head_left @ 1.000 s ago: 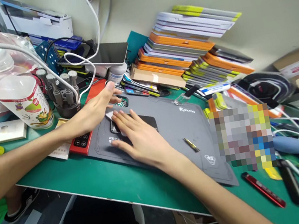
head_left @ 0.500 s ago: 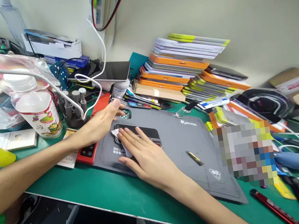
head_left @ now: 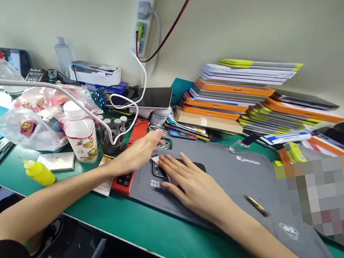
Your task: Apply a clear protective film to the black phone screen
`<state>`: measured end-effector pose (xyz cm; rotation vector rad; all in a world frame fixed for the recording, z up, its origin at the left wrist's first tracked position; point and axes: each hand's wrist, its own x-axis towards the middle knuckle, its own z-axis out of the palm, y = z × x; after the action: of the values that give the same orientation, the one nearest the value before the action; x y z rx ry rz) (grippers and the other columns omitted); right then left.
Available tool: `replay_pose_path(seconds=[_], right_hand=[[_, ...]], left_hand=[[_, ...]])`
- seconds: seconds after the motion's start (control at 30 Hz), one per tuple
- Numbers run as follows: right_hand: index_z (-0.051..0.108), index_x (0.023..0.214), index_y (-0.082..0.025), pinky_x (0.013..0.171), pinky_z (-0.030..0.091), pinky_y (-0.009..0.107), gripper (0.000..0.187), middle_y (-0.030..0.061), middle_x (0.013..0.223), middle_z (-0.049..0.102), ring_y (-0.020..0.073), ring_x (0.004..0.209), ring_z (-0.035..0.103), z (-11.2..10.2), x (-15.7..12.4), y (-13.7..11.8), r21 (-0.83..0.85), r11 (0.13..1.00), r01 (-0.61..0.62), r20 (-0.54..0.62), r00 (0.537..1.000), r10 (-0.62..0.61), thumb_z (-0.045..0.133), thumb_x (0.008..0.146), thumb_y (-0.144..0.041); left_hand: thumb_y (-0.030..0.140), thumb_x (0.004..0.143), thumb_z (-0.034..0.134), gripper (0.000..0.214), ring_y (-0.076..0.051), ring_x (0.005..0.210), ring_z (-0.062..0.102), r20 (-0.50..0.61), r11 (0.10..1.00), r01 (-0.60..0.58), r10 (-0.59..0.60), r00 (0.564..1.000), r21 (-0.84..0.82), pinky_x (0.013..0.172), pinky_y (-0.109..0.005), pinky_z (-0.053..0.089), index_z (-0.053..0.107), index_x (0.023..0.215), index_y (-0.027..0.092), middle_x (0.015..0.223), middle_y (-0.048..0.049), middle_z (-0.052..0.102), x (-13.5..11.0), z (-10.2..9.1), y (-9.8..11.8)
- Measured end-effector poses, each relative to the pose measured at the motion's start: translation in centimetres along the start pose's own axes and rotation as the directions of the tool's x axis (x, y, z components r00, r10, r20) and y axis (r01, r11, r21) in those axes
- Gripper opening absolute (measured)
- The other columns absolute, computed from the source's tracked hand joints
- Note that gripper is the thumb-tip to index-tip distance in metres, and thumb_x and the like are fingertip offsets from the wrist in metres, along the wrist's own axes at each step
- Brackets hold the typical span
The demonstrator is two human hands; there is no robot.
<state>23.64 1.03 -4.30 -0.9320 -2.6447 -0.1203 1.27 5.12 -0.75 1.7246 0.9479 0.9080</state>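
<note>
My right hand (head_left: 192, 183) lies flat on a dark phone (head_left: 197, 164), its fingers stretched out and the thumb apart. A corner of a white wipe (head_left: 155, 160) sticks out past the fingertips; the rest is hidden under them. My left hand (head_left: 145, 149) is just to the left, over the grey mat (head_left: 230, 181) near its upper left corner, with fingers extended and partly hidden behind one another. Beside it are a small green circuit board (head_left: 165, 144) and a red device with black buttons (head_left: 123, 182).
A gold-coloured pen-like tool (head_left: 256, 205) lies on the mat. Stacked flat boxes (head_left: 227, 89) stand along the wall. On the left are a plastic jar (head_left: 81, 135), a yellow squeeze bottle (head_left: 40, 172) and a plastic bag (head_left: 39, 124). A white cable (head_left: 111, 99) arches behind my left hand.
The camera view has turned left, so things appear further right and more of the bench's left side shows. Both hands keep nearly the same places, the right one still pressed on the phone.
</note>
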Motion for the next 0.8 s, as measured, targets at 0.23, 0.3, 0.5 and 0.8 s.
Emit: replay_pose_path(seconds=[0.23,0.3,0.5,0.8], right_hand=[[0.056,0.151,-0.006,0.131,0.032,0.057,0.065,0.0189,0.153,0.058,0.0301,0.148,0.051,-0.4,1.7,0.4,-0.007,1.0,-0.001,0.009,1.0,0.001,0.038,0.111,-0.054],[0.058,0.15,-0.008,0.132,0.03,0.057,0.061,0.0178,0.152,0.06,0.03,0.147,0.053,-0.6,2.1,0.1,-0.019,1.0,0.003,0.01,1.0,-0.003,0.039,0.111,-0.051],[0.064,0.141,0.0,0.133,0.028,0.055,0.068,0.0234,0.146,0.064,0.0319,0.145,0.055,-1.2,3.1,-0.2,-0.044,0.999,-0.031,0.046,0.998,0.033,0.036,0.111,-0.054],[0.064,0.141,0.0,0.134,0.026,0.053,0.065,0.0237,0.146,0.064,0.0317,0.143,0.057,-1.2,3.6,-0.6,-0.02,0.997,-0.07,0.078,0.994,0.071,0.041,0.11,-0.053]], left_hand=[[0.068,0.108,0.022,0.07,-0.027,0.133,0.061,-0.017,1.0,0.018,-0.019,1.0,-0.013,0.117,-0.043,0.045,0.058,0.137,0.015,0.136,-0.0157,0.066,-0.2,-0.2,0.4],[0.068,0.108,0.023,0.07,-0.027,0.133,0.06,-0.005,1.0,0.019,-0.019,1.0,-0.012,0.117,-0.043,0.045,0.057,0.14,0.015,0.138,-0.0157,0.066,-0.1,-0.3,0.3],[0.071,0.107,0.024,0.07,-0.027,0.134,0.06,-0.018,1.0,-0.024,0.024,1.0,-0.014,0.116,-0.043,0.045,0.059,0.138,0.019,0.136,-0.0131,0.067,0.1,-0.3,-0.5],[0.073,0.106,0.025,0.073,-0.029,0.135,0.059,-0.022,1.0,-0.014,0.013,1.0,-0.025,0.117,-0.046,0.045,0.06,0.138,0.017,0.137,-0.0157,0.067,0.3,-0.5,-0.7]])
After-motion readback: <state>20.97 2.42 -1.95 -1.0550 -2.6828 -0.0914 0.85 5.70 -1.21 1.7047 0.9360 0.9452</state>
